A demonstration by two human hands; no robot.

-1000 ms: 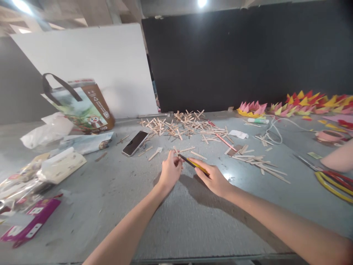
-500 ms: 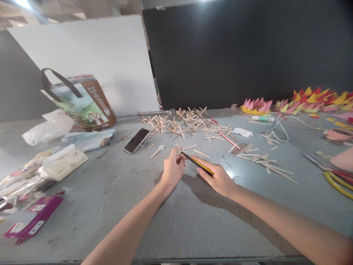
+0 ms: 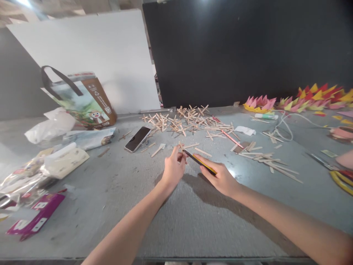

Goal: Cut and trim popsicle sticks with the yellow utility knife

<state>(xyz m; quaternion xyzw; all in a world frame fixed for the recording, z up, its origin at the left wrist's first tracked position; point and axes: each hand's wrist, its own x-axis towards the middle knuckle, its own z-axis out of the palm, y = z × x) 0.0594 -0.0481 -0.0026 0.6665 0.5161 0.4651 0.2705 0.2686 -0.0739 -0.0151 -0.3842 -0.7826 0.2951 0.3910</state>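
Observation:
My right hand [image 3: 219,178] grips a yellow and black utility knife [image 3: 200,162], its tip pointing up and left toward my left hand [image 3: 173,167]. The left hand's fingers are pinched on a small wooden stick [image 3: 181,146] right at the knife tip. Both hands hover just above the grey table [image 3: 171,213]. A pile of glued wooden stick crosses [image 3: 187,121] lies behind them, and loose flat sticks [image 3: 264,160] are scattered to the right.
A phone [image 3: 137,138] lies left of the sticks. A printed bag [image 3: 82,101], plastic wrappers [image 3: 46,129] and a purple box [image 3: 35,222] sit at left. Paper flowers [image 3: 300,101], a white cable [image 3: 284,129] and another person's hand [image 3: 346,159] are at right.
The view has drifted slightly, so everything sits a little right and higher. My hands keep the same hold, with the stick still at the knife tip.

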